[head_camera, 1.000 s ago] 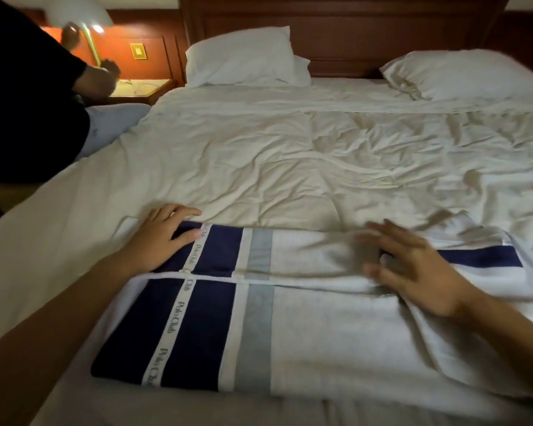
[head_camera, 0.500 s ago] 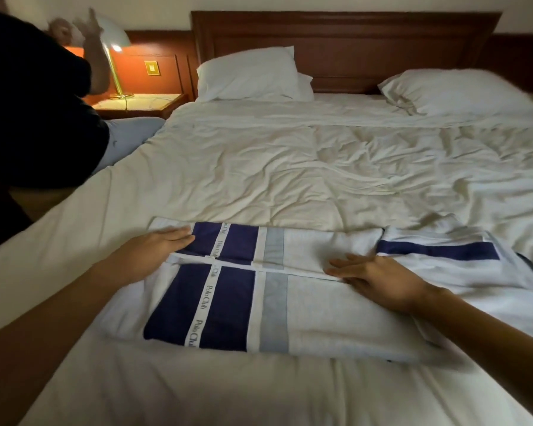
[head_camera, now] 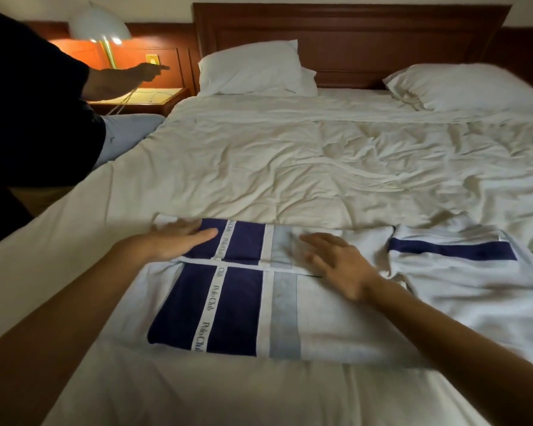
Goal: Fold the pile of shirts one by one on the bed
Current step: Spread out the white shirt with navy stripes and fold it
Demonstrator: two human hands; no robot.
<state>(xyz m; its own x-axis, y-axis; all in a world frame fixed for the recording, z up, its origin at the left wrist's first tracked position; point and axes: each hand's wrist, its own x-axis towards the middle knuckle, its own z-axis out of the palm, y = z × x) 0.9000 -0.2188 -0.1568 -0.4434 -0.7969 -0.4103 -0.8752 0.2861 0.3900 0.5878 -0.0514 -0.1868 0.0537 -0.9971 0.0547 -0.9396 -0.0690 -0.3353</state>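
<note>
So the shirt (head_camera: 228, 290) is lying flat on the near end of the bed (head_camera: 290, 167), white with big navy blocks, a pale grey stripe and a white band with "Polo Club" printed along it. It looks partly folded, with a long edge running across it from left to right. One sleeve (head_camera: 453, 250) with a navy stripe is spread out to the right side. Both hands are down on the shirt, palms flat and fingers straight, not gripping anything, and they're well apart from each other. The left hand (head_camera: 173, 242) rests on the far left corner with its fingertips reaching onto the navy part. The right hand (head_camera: 336, 262) is nearer the middle, just past the grey stripe on the white cloth, right by that long edge; it's a bit blurry so can't say more about the fingers. The rest of the bed is a wrinkly white duvet, with a pillow (head_camera: 253, 67) on the left and another pillow (head_camera: 465, 87) on the right, both against a dark wooden headboard (head_camera: 351, 35). Off at the left edge there's another person (head_camera: 34, 103) in a dark top, arm stretched out over the nightstand (head_camera: 148, 98), under a lit lamp (head_camera: 100, 26).
</note>
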